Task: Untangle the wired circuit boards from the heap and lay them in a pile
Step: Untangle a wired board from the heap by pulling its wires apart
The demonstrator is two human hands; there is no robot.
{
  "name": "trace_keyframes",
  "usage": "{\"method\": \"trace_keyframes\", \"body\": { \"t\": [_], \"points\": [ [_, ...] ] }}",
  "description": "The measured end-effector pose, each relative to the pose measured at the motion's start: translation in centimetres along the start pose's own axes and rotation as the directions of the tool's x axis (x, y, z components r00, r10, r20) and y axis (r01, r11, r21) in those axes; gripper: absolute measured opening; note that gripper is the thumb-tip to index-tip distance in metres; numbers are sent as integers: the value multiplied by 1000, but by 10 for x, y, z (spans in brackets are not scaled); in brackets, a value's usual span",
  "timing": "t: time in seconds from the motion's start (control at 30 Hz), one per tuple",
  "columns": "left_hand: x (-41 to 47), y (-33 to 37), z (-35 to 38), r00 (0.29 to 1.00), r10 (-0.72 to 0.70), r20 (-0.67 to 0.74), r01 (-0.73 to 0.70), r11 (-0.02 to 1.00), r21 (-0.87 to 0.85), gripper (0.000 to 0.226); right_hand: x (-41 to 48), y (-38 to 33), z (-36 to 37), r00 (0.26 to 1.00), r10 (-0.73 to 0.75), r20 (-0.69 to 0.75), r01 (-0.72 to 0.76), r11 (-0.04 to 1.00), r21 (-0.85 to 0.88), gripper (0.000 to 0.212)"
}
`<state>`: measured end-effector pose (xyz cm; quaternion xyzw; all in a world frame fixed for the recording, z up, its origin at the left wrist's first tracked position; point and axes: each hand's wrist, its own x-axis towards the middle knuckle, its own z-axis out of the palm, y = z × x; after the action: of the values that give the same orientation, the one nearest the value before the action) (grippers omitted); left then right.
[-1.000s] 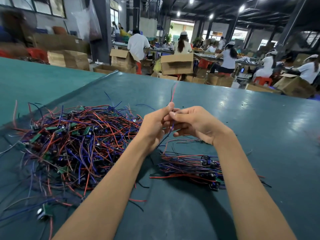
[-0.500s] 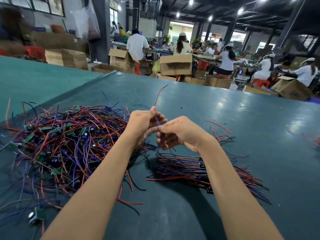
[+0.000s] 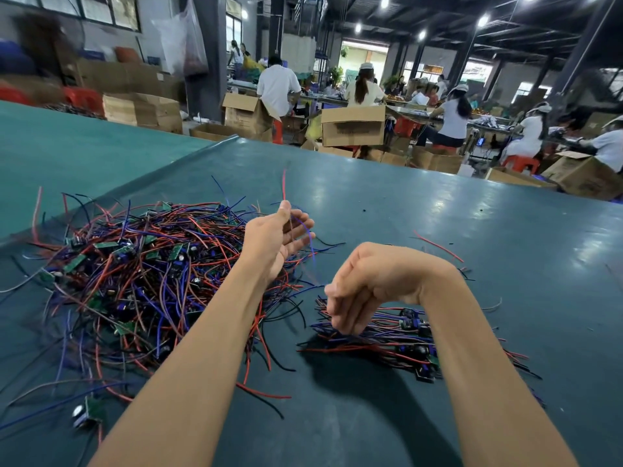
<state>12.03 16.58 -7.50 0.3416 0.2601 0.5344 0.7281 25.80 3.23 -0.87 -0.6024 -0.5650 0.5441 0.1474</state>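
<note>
Hands now apart: right hand (image 3: 371, 284), grip curled, perhaps releasing, dips to the red-and-blue wired-board pile (image 3: 387, 335); left hand (image 3: 276, 241) pinches a thin red wire (image 3: 284, 187).

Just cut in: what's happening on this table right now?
A person is sorting wired boards. The left hand pinches red and blue wires at the right edge of the heap. The right hand hangs curled over the pile; blur hides whether it holds anything.
</note>
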Motion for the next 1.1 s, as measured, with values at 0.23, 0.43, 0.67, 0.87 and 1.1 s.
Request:
{"method": "trace_keyframes", "body": {
  "t": [0.23,0.43,0.67,0.87,1.1],
  "points": [
    [-12,7,9,945,-104,309,66,989,128,39,-10,6,-25,923,-62,-380,121,983,135,28],
    [-25,13,19,760,-276,589,58,931,361,27,4,15,-35,765,-121,-633,419,840,345,29],
    [-26,24,19,662,-467,586,61,813,579,31,2,26,-41,797,-189,-574,498,745,445,16],
    [-21,36,21,673,-441,594,-64,765,641,33,-10,32,-52,752,-234,-616,555,730,400,12],
    [-22,40,25,614,-488,621,-90,738,669,35,-15,35,-58,750,-221,-623,538,752,380,13]
  ]
}}
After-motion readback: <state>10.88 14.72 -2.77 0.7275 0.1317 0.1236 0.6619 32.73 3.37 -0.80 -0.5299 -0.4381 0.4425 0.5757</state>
